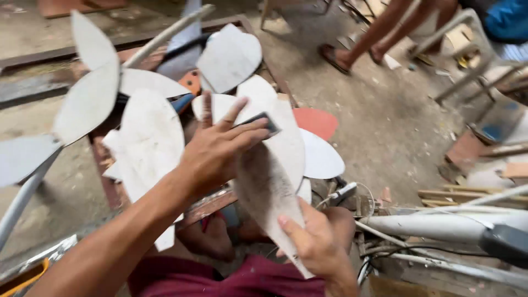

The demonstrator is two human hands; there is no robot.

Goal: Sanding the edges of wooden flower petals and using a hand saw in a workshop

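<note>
My left hand point(220, 146) presses a small dark sanding pad point(263, 122) flat against a pale, leaf-shaped sheet-metal blade point(275, 181). My right hand point(316, 242) grips the lower, narrow end of that blade from underneath, thumb on its face. The blade is tilted, with scuffed grey marks on its surface. Several similar white blades point(148, 137) fan out behind it on thin rods.
A red disc point(318, 122) lies on the concrete floor. Another person's legs in sandals point(352, 49) stand at the top right beside wooden frames. A white tube with a grey end point(456, 228) and wires lie at the right. A rusty metal frame point(49, 55) runs along the left.
</note>
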